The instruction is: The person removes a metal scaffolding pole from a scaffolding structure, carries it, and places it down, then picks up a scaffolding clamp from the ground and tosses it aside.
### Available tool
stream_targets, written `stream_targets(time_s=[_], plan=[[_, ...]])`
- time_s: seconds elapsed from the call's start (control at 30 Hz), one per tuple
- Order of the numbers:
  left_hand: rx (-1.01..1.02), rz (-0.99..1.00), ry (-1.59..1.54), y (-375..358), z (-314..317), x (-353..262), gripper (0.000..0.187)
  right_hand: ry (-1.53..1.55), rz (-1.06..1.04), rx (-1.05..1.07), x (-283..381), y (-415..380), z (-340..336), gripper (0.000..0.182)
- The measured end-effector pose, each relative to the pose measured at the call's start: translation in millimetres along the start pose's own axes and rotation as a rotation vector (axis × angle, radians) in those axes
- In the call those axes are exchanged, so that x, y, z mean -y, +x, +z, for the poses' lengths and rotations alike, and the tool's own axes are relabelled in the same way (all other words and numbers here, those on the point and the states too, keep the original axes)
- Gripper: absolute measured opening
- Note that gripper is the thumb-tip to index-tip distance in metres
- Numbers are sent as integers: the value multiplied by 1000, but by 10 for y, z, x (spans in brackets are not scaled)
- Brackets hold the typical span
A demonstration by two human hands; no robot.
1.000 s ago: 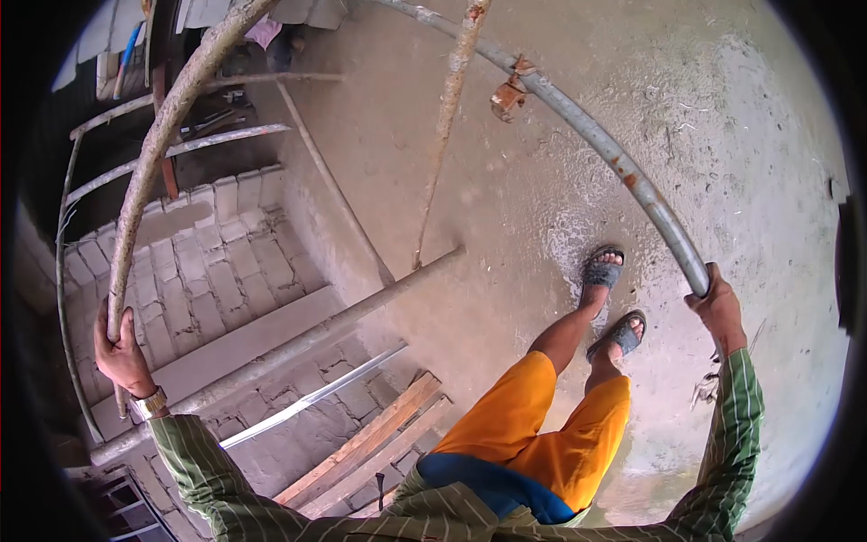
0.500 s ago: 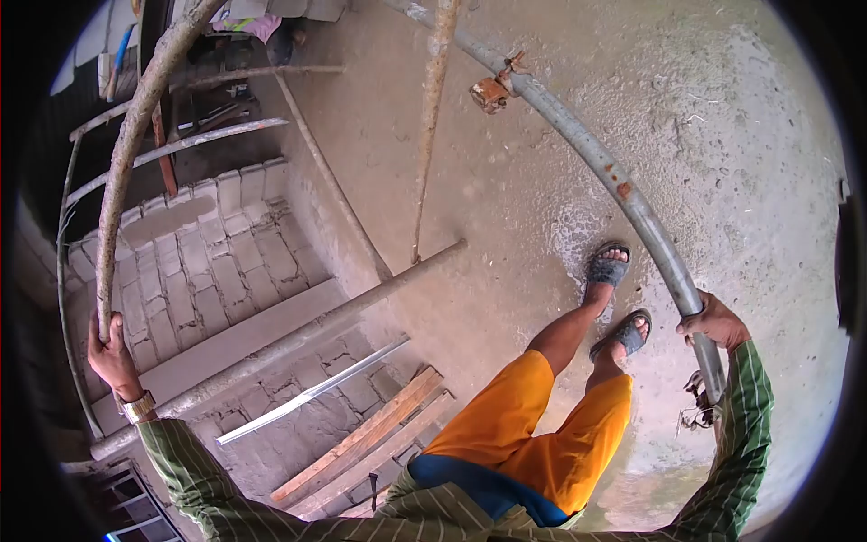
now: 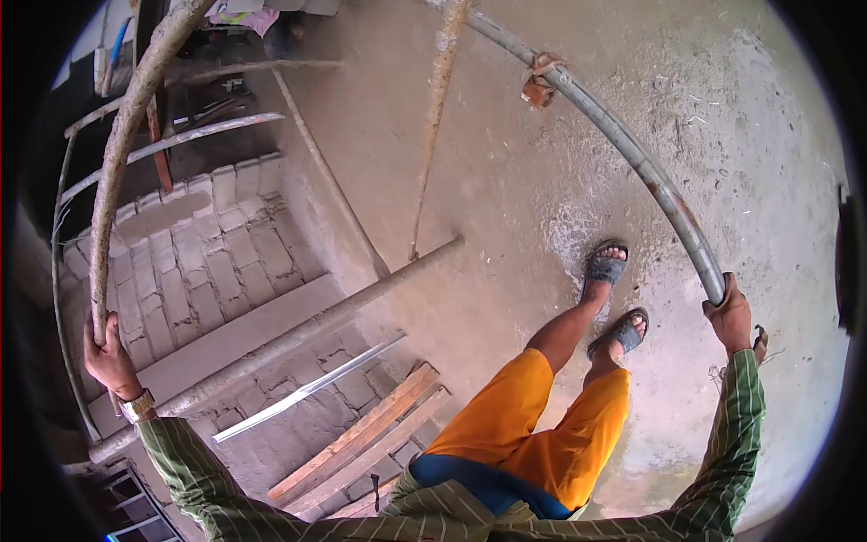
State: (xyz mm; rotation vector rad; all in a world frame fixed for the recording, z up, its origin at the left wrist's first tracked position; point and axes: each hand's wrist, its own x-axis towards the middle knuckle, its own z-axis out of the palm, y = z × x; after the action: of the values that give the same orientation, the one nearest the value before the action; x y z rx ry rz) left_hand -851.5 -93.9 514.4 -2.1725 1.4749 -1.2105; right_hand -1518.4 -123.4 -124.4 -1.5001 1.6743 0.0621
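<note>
My left hand, a watch on its wrist, is wrapped round a rough, mortar-spotted pole that rises toward the top of the view. At the right, my right hand is closed round the lower end of a grey metal pipe with rust patches. A rusty scaffold clamp sits on that pipe farther up. Where the pipe's upper end goes is out of view. Something thin and wiry shows just behind my right wrist.
A horizontal pole crosses at the left, below a thin upright pole. Wooden planks and a pale metal strip lie lower down, beside a block wall. My sandalled feet are on wet-looking concrete.
The grey pipe and its clamp have shifted to the right, and my right hand now grips near the pipe's end. My left hand has stayed on its pole.
</note>
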Motion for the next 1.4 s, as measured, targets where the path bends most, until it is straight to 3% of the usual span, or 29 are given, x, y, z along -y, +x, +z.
stream_targets(time_s=[0.07, 0.2, 0.27, 0.4, 0.5, 0.6, 0.67, 0.87, 0.93, 1.0, 1.03, 1.13, 1.2, 1.27, 1.33, 1.4], plan=[[64, 5, -48, -28, -25, -5, 43, 145, -35, 112, 112, -164, -162, 44], [108, 17, -170, 3, -54, -2, 42, 831, 344, 822, 283, -659, -357, 46], [83, 30, -183, -27, -8, 32, 43, 884, 324, 915, 234, -867, -163, 48], [86, 22, -143, 5, -39, -20, 44, 669, 240, 611, 430, -1098, 13, 47], [45, -10, -149, -3, -13, -47, 44, 360, -10, 257, 203, -1001, 202, 47], [55, -24, -83, -14, -52, -163, 46, 62, 15, -47, -37, -735, 208, 41], [68, -47, 30, 34, -100, -164, 48, 248, -34, 107, -283, -541, 80, 41], [-10, -5, -8, 30, -54, -120, 51, 439, 41, 336, 252, -1132, -387, 45], [-57, 65, -23, 13, -6, -103, 49, 1044, 339, 818, 314, -1299, -465, 47], [18, -23, -13, 10, -7, -107, 47, 1187, 311, 1109, 214, -1366, -291, 52], [73, -45, 7, 38, -55, -93, 46, 1257, 335, 1142, 181, -1413, -213, 57], [-24, 47, -33, 12, -2, -63, 45, 1025, 367, 986, 352, -1457, -349, 53], [-72, 96, 1, -3, -21, -63, 46, 728, 272, 748, 464, -1488, -451, 50], [-89, 75, 7, -13, 49, -155, 46, 310, -96, 328, -32, -1422, -228, 50], [-25, 16, 44, 11, -37, -173, 46, 71, 56, 62, -170, -1204, -130, 48], [20, -19, 54, 14, -45, -197, 46, -22, -5, -206, -410, -975, 103, 48]])
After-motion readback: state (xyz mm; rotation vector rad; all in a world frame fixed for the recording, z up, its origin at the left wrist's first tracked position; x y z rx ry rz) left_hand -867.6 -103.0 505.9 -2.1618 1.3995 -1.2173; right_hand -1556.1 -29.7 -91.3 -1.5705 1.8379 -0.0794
